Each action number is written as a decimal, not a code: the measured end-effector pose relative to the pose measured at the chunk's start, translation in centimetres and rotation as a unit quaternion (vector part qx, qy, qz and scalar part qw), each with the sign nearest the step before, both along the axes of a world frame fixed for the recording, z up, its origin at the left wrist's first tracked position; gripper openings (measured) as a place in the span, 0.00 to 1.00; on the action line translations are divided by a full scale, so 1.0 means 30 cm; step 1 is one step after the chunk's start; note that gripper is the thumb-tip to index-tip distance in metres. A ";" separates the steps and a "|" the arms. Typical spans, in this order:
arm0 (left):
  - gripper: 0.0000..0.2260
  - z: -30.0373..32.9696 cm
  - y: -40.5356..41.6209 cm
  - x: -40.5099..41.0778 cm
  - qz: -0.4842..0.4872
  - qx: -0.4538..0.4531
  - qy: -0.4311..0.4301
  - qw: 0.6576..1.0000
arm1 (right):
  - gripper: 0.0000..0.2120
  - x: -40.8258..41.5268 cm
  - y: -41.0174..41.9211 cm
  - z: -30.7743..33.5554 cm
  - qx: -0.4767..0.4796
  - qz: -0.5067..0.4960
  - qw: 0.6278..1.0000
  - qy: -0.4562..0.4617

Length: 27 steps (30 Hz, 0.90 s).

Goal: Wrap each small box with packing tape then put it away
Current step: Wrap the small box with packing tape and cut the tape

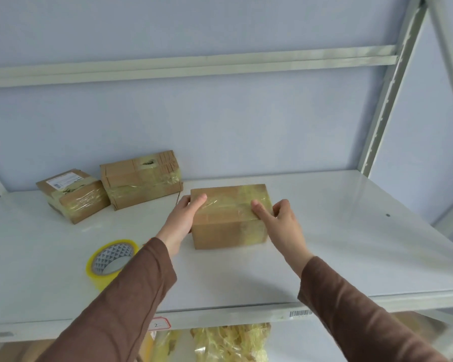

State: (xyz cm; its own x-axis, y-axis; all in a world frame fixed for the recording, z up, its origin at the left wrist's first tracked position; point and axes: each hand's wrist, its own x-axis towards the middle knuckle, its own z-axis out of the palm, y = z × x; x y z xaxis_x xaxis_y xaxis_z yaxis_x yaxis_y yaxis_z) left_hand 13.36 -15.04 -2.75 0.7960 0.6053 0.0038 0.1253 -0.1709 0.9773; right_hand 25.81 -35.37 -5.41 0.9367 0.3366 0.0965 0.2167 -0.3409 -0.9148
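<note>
A small cardboard box (229, 226) wrapped in clear yellowish tape rests on the white shelf (324, 244), in the middle. My left hand (185, 218) grips its left end, thumb on the top. My right hand (280, 220) holds its right end, fingers pressed on the taped top edge. A roll of yellowish packing tape (111, 259) lies flat on the shelf to the left, partly hidden by my left sleeve.
Two other taped cardboard boxes stand at the back left: a small labelled one (72, 195) and a bigger one (141, 178). A metal upright (387, 95) rises at the right. Below the shelf's front edge hang bundles of yellowish plastic (230, 340).
</note>
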 end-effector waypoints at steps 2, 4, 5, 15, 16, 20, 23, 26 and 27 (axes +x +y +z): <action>0.19 0.001 0.017 0.006 -0.012 -0.019 0.051 0.998 | 0.32 0.024 -0.012 0.013 -0.055 0.007 0.998 -0.032; 0.24 0.002 0.022 0.010 0.026 0.056 0.032 0.998 | 0.28 0.044 -0.005 0.026 -0.041 0.031 0.996 -0.074; 0.24 0.008 0.019 0.011 0.048 0.129 0.010 0.990 | 0.27 0.053 0.005 0.038 -0.035 0.056 0.992 -0.106; 0.37 0.030 0.027 0.043 -0.185 0.585 0.101 0.783 | 0.39 0.123 0.016 0.101 -0.281 0.291 0.839 -0.365; 0.36 0.032 0.029 0.046 -0.184 0.597 0.102 0.774 | 0.36 0.131 0.016 0.101 -0.289 0.293 0.825 -0.388; 0.30 0.010 0.033 0.055 -0.156 0.600 0.092 0.779 | 0.29 0.139 0.039 0.082 -0.238 0.278 0.846 -0.388; 0.27 0.003 0.043 0.062 -0.148 0.588 0.083 0.791 | 0.26 0.127 0.058 0.067 -0.220 0.253 0.851 -0.403; 0.28 0.001 0.035 0.053 -0.163 0.565 0.092 0.803 | 0.26 0.113 0.054 0.056 -0.226 0.254 0.858 -0.386; 0.29 0.001 0.029 0.045 -0.165 0.552 0.088 0.812 | 0.28 0.110 0.049 0.056 -0.222 0.266 0.864 -0.365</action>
State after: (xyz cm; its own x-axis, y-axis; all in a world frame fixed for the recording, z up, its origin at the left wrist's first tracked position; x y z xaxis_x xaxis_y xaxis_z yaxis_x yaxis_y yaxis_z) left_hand 14.71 -14.16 -2.72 0.9613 0.0626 0.2684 0.0146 -0.9841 0.1772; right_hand 29.10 -33.89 -3.73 0.3811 0.8571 0.3466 0.9153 -0.2971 -0.2718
